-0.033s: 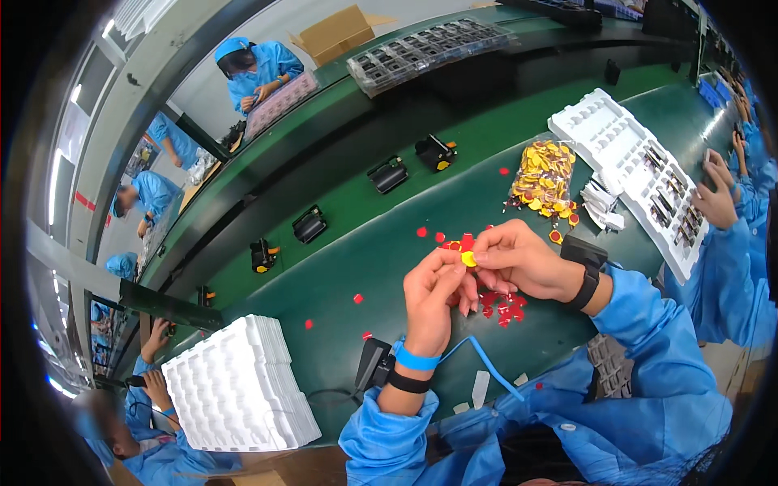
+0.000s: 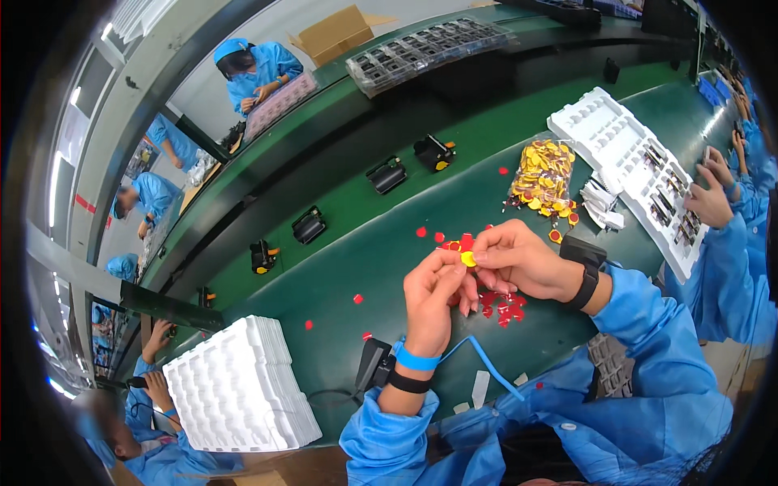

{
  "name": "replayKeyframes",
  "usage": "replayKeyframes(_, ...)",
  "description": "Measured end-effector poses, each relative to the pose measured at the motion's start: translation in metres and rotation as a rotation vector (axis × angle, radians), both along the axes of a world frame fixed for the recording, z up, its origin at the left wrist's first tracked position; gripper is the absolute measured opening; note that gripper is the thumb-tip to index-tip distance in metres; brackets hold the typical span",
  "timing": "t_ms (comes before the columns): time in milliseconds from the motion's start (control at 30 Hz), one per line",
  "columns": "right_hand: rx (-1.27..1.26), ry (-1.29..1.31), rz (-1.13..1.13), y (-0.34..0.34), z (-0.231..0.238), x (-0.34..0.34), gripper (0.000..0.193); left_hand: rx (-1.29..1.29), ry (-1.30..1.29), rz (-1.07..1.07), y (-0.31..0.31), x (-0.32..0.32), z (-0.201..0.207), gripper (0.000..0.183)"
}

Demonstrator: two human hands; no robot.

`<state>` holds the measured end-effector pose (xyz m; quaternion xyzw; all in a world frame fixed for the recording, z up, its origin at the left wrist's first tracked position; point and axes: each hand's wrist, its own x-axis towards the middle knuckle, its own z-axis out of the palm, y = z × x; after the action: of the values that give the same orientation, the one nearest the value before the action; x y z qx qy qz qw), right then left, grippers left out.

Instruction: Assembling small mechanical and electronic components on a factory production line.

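Note:
Above the green bench, a small round yellow disc is pinched between the fingertips of my left hand and my right hand. Both hands are closed, their thumbs and forefingers meeting at the disc. Red scraps lie scattered under and around my fingers, some of them hidden by the hands. Beyond my right hand stands a clear bag full of yellow round pieces, with several loose ones at its mouth.
A stack of white moulded trays stands at the left. Another white tray with dark parts lies right, near a co-worker's hand. Black devices sit along the green belt. A blue cord runs near my left wrist.
The co-worker's hand at the right has shifted slightly toward the white tray. My hands and the yellow disc stay in place.

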<state>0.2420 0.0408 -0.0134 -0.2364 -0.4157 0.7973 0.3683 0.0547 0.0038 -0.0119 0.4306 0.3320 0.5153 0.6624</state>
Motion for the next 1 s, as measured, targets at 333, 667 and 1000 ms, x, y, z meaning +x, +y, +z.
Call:
replayKeyframes(333, -0.031, 0.085, -0.004, -0.001, -0.010, -0.001, 0.014, 0.054, 0.006, 0.038, -0.003, 0.005, -0.007, 0.012)
replayKeyframes(667, -0.106, 0.173, -0.325, 0.030, -0.015, 0.020, 0.018, 0.497, 0.877, 0.370, 0.009, -0.016, 0.005, 0.003)
replayKeyframes(1000, -0.032, 0.217, -0.067, 0.025, -0.011, 0.019, 0.018, 0.181, 0.564, 0.080, 0.016, 0.005, 0.022, 0.015)
